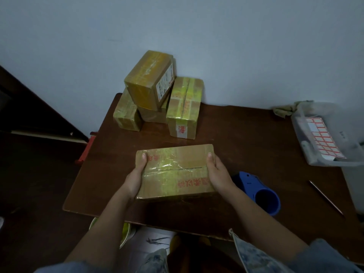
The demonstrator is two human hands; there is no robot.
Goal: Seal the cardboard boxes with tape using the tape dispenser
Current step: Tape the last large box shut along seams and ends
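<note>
Dark, glossy wooden counter (246, 134) against a plain pale wall (216, 46). At the front middle, a flat rectangular cardboard box (175, 172), brown with red printed characters, top seam covered by shiny, crinkled clear tape. Left hand (136, 174) gripping the box's left end, thumb lying on the top face; right hand (217, 174) gripping the right end likewise, thumb on top. Just right of the right wrist, resting on the counter, a blue plastic tape dispenser (260, 192), rounded, with a hollow drum facing forward. Behind the held box, near the wall, a pile of taped boxes (157, 95), yellowish and glossy, one tilted on top of the others. Far right: a translucent plastic bin (352, 154) holding a sheet of red-bordered labels (325, 138), a crumpled cloth (285, 110) behind it, and a thin pen (326, 197) lying diagonally, well apart from the dispenser.
</note>
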